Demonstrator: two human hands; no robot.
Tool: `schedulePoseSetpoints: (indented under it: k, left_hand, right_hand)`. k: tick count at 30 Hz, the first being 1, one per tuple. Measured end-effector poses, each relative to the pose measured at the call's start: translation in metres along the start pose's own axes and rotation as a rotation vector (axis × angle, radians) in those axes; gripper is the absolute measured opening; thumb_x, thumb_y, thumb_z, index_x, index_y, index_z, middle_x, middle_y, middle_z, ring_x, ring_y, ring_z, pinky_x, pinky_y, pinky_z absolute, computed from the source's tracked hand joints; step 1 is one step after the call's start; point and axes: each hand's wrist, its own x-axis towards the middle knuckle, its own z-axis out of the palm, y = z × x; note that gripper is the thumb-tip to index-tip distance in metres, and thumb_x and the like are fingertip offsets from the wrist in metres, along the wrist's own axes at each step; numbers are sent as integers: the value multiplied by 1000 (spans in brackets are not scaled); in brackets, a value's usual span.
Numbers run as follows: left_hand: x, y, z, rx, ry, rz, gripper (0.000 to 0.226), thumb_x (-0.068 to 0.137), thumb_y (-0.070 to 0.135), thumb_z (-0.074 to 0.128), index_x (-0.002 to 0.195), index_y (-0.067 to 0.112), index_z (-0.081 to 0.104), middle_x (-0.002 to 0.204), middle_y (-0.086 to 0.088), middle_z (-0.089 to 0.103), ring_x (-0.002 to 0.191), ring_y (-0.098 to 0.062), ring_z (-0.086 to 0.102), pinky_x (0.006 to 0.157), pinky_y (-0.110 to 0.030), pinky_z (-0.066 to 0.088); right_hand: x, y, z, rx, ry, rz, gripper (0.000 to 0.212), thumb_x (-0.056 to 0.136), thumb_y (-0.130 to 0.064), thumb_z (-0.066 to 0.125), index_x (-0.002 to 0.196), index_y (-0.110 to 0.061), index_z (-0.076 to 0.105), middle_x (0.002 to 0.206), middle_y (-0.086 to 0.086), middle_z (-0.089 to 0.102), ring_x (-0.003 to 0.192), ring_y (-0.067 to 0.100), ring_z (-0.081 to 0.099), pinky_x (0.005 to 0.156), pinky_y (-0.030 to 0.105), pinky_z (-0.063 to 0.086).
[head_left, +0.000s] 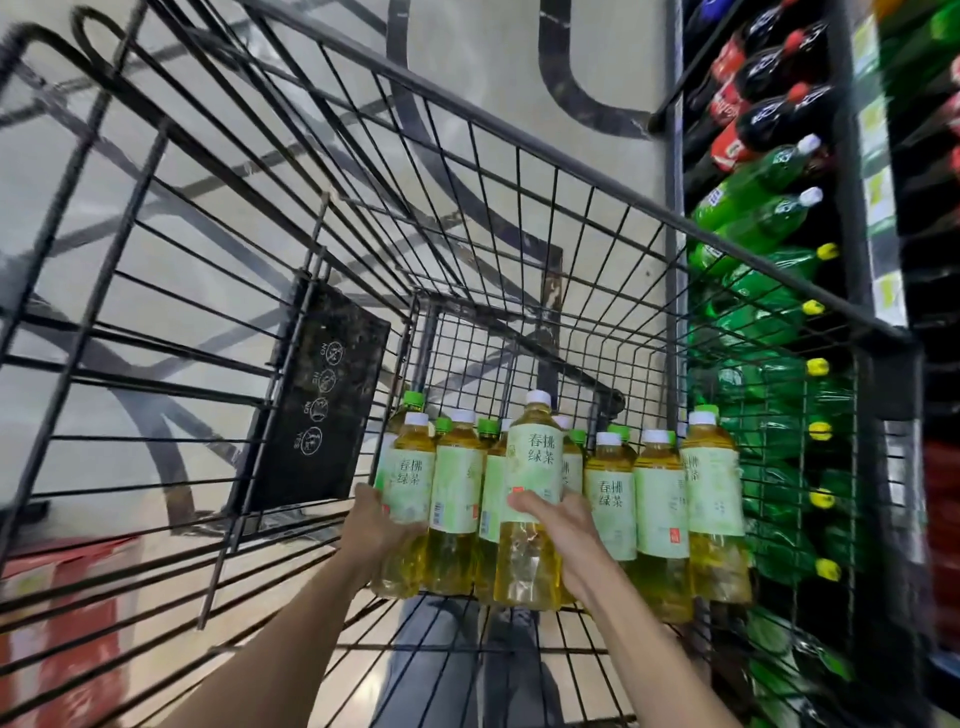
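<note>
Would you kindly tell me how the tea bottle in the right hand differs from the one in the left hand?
The right-hand bottle stands out in front of the row of bottles and reaches higher; the left-hand bottle is at the row's left end. The right hand wraps its bottle from the right, the left hand from the left. Both have white caps, pale green labels and yellow tea.

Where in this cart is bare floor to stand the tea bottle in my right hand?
Bare cart floor lies nearest you, in front of the green tea bottles. A narrower gap runs left, toward the black flap. Toward the right wall, bottles stand crowded.
</note>
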Motion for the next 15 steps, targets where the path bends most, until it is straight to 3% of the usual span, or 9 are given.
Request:
schedulePoseSetpoints:
  k: [3, 5, 7, 10, 13, 15]
  left_hand:
    - [12, -12, 2, 8, -26, -14, 68, 51, 30, 90, 104, 10, 53, 95, -2, 66, 90, -22, 66, 78, -42, 57]
    - [14, -13, 3, 22, -26, -14, 51, 56, 27, 89, 97, 11, 62, 93, -4, 69, 86, -21, 67, 76, -37, 57]
    - [8, -6, 2, 34, -27, -20, 45, 58, 28, 89, 92, 13, 63, 91, -5, 69, 83, -21, 67, 75, -37, 58]
    - [2, -2, 1, -63, -53, -18, 42, 63, 18, 86, 89, 13, 53, 87, -7, 64, 78, -20, 65, 68, -36, 59]
    - [3, -5, 2, -161, -121, -45, 49, 66, 13, 83, 105, 2, 56, 94, -13, 68, 79, -21, 68, 60, -32, 59]
    - [0, -2, 1, -178, -143, -25, 42, 70, 9, 80, 106, 0, 61, 93, -12, 70, 79, -22, 70, 57, -29, 58]
  right_hand:
    - [2, 2, 3, 11, -6, 6, 41, 76, -9, 74, 111, -15, 54, 102, 5, 67, 92, 17, 64, 82, 33, 53]
    - [5, 4, 5, 28, -5, 18, 50, 73, -10, 76, 117, -12, 53, 106, 7, 67, 96, 21, 65, 88, 40, 53]
    - [7, 5, 5, 55, -7, 24, 57, 71, -9, 77, 121, -11, 50, 109, 8, 66, 99, 22, 64, 93, 44, 50]
    - [9, 7, 4, 48, -8, 20, 59, 71, -8, 78, 122, -11, 47, 112, 8, 65, 101, 21, 63, 88, 38, 52]
    - [8, 8, 2, -9, -45, 27, 52, 74, -11, 76, 119, -13, 48, 109, 7, 65, 100, 21, 63, 72, 27, 55]
    - [6, 7, 0, -20, -74, 34, 44, 77, -10, 73, 114, -15, 51, 104, 4, 65, 99, 20, 63, 79, 30, 54]
